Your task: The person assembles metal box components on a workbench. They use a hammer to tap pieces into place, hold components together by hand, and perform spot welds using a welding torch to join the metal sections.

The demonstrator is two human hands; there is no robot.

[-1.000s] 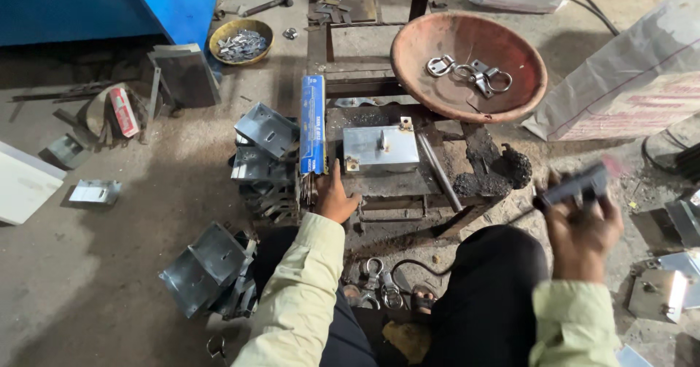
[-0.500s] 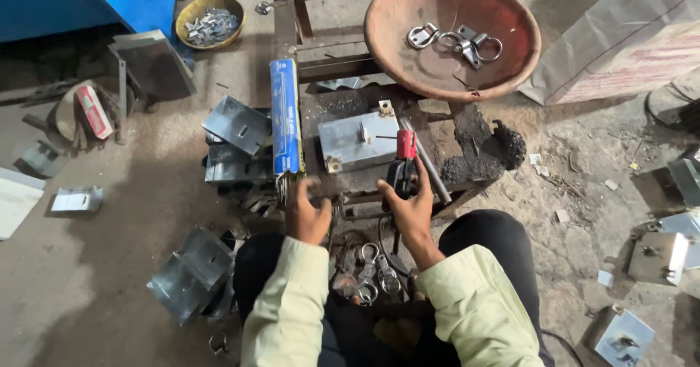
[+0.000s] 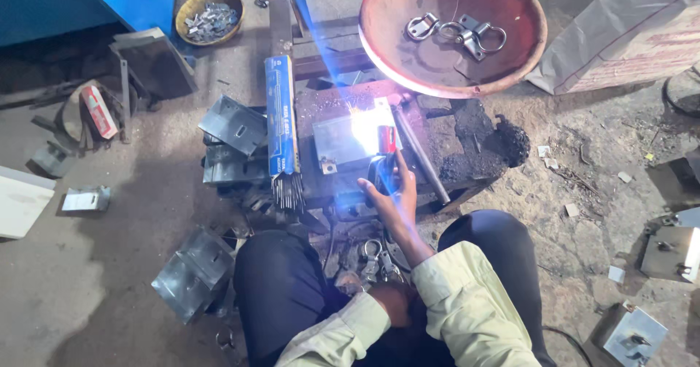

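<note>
Right hand (image 3: 390, 192) is closing tightly around a welding holder (image 3: 384, 164), arcing on the metal box (image 3: 350, 139) at its 12 o'clock; sparks risk burning bare skin, left hand (image 3: 390, 301) being tucked low.

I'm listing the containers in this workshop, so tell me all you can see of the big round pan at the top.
The round pan is a wide, shallow metal bowl, rusty reddish-brown inside, with a paler worn rim. It sits tilted slightly toward the camera beyond the dark work block, its near edge overlapping it. Inside lie a few shiny metal ring fittings. No hand touches it.
</note>
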